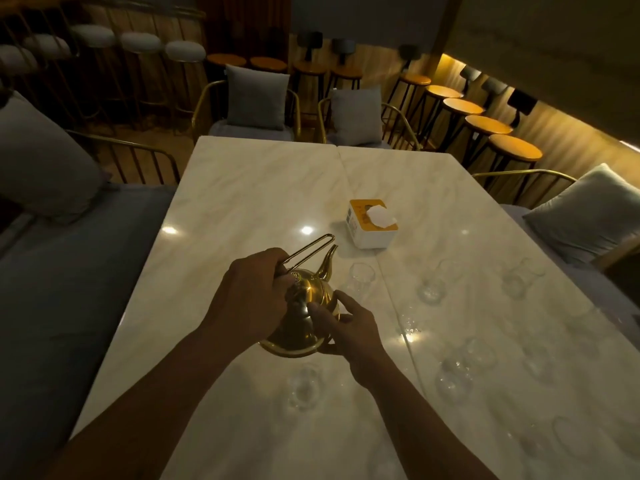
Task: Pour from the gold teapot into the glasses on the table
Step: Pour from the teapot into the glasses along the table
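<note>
The gold teapot is held above the marble table, near its middle, with its spout pointing away toward a clear glass. My left hand grips the teapot's wire handle. My right hand rests against the pot's right side and lid, fingers spread on it. Several more clear glasses stand on the table: one just below the pot, one to the right, one farther right, and a group at the near right.
A white and orange tissue box sits beyond the teapot. Cushioned chairs ring the table, a grey bench runs along the left, and round stools line the far wall.
</note>
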`<state>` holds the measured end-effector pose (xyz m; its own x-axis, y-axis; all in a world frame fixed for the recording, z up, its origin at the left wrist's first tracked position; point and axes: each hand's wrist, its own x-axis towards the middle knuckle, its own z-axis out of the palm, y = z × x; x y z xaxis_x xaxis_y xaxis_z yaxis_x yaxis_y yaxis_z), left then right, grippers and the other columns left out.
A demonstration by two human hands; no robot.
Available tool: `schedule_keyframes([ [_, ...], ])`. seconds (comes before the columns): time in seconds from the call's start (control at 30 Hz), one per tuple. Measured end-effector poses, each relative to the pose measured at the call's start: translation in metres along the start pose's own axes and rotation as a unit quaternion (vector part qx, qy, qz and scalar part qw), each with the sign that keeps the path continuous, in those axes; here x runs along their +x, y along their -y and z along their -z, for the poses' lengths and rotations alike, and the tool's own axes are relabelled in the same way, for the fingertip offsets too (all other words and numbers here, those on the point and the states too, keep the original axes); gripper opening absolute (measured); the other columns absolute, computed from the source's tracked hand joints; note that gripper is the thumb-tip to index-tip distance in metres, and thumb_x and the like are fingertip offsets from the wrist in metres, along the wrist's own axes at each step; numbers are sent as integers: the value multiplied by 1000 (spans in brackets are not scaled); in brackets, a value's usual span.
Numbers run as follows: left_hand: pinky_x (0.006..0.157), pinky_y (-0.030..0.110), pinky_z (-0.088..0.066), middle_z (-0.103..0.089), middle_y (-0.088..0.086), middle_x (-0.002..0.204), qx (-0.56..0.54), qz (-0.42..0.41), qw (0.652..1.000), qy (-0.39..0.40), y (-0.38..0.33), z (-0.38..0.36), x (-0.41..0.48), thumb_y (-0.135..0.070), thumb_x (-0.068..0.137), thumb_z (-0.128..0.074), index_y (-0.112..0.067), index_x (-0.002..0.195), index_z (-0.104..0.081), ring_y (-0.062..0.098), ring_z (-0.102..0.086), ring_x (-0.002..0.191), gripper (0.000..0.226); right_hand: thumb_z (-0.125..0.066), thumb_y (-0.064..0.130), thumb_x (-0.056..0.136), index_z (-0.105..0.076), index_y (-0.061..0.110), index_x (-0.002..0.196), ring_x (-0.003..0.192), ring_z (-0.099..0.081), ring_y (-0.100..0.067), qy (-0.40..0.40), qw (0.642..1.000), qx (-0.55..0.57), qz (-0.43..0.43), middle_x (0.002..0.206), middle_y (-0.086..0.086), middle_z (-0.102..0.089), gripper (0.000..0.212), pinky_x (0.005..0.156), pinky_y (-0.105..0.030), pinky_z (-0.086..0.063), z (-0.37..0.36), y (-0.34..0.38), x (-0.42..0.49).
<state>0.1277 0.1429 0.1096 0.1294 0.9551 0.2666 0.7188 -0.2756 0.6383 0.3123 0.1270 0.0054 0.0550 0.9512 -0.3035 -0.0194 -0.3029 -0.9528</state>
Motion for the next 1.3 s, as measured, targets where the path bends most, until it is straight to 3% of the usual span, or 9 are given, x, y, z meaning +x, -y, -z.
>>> schedule_keyframes([
  [0.1, 83, 27, -50, -68, 1, 102, 16, 25, 1000, 0, -17, -32, 11, -23, 89, -59, -13, 119, -59, 16, -63, 95, 31, -85, 38, 82, -56, 26, 141, 90, -79, -22, 9, 1000, 4, -20, 110, -7, -74, 67, 75, -42, -68, 29, -9, 15],
  [0.23, 87, 33, -53, -68, 2, 101, 32, 58, 998, 4, -37, -74, 31, -22, 90, -58, -13, 118, -59, 17, -63, 95, 29, -83, 39, 84, -59, 37, 123, 88, -77, -21, 36, 999, 11, -37, 102, -1, -73, 46, 78, -43, -67, 69, -18, 42],
  [0.5, 79, 27, -49, -68, 3, 97, 55, 101, 993, 28, -57, -137, 52, -22, 91, -56, -13, 112, -60, 16, -62, 88, 24, -80, 43, 86, -61, 43, 110, 89, -75, -18, 68, 993, 15, -93, 97, 6, -72, 31, 79, -43, -67, 118, -45, 73],
  [0.6, 76, 24, -48, -68, 1, 95, 63, 106, 992, 39, -59, -151, 58, -23, 91, -56, -14, 113, -60, 14, -62, 86, 24, -81, 44, 85, -66, 35, 121, 92, -76, -21, 78, 991, 21, -109, 103, -2, -76, 40, 80, -45, -67, 129, -54, 79],
  [0.7, 75, 24, -48, -68, -1, 91, 77, 107, 990, 42, -59, -161, 67, -26, 91, -56, -17, 110, -60, 13, -61, 82, 22, -83, 50, 81, -60, 27, 139, 96, -77, -25, 72, 989, 26, -123, 114, -11, -76, 67, 80, -48, -67, 135, -58, 89],
  [0.83, 75, 23, -45, -68, -1, 93, 89, 113, 988, 47, -62, -170, 78, -26, 91, -56, -16, 111, -60, 11, -58, 80, 23, -82, 51, 81, -58, 24, 143, 96, -77, -24, 81, 987, 33, -134, 117, -11, -75, 71, 74, -42, -68, 140, -59, 98],
  [1.0, 78, 26, -47, -69, 1, 98, 108, 109, 987, 52, -66, -180, 88, -27, 92, -55, -15, 113, -60, 16, -63, 89, 25, -83, 54, 79, -57, 19, 143, 99, -77, -28, 81, 983, 42, -162, 122, -15, -74, 78, 76, -47, -68, 143, -60, 103],
  [1.3, 75, 24, -45, -70, 4, 99, 134, 112, 983, 48, -67, -198, 100, -27, 90, -58, -13, 108, -62, 19, -64, 88, 23, -75, 47, 89, -68, 22, 118, 90, -77, -24, 102, 977, 48, -178, 110, -6, -77, 39, 70, -39, -67, 155, -49, 106],
])
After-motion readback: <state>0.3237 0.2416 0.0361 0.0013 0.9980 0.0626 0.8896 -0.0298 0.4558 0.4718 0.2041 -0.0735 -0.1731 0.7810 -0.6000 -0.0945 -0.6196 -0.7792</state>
